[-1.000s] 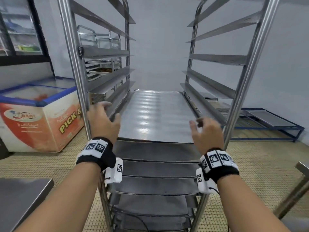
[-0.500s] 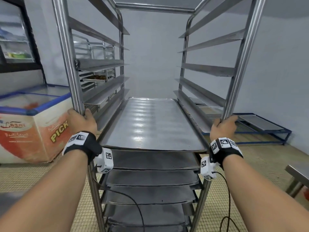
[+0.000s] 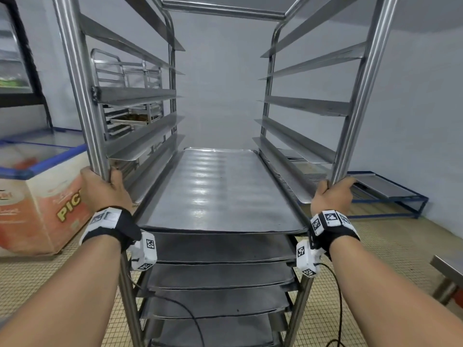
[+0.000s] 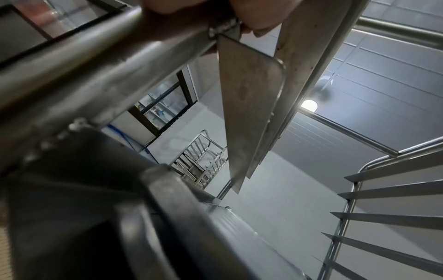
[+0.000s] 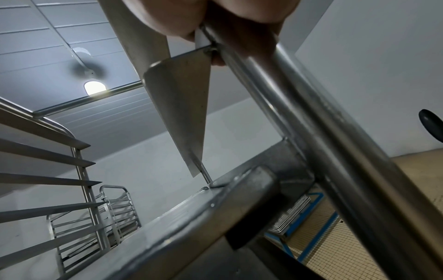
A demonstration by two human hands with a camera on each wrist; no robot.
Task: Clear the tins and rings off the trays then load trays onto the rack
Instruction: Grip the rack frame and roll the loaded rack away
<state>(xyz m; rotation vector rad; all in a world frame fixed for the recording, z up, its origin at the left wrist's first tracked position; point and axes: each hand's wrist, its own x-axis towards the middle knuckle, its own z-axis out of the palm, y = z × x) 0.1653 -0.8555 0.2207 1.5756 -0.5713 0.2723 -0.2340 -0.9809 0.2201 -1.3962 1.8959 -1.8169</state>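
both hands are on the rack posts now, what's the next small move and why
Probably a gentle push or pull to roll the rack. The left hand and right hand each grip a front upright, a hold for steering rather than loading. The top tray sits fully in its runners with more trays below it, and neither hand holds a tray.

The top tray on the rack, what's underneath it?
Under the top tray more empty-looking trays sit stacked on lower runners of the rack; only their front edges show. Their surfaces further back are covered, and the lowest levels run out of frame.
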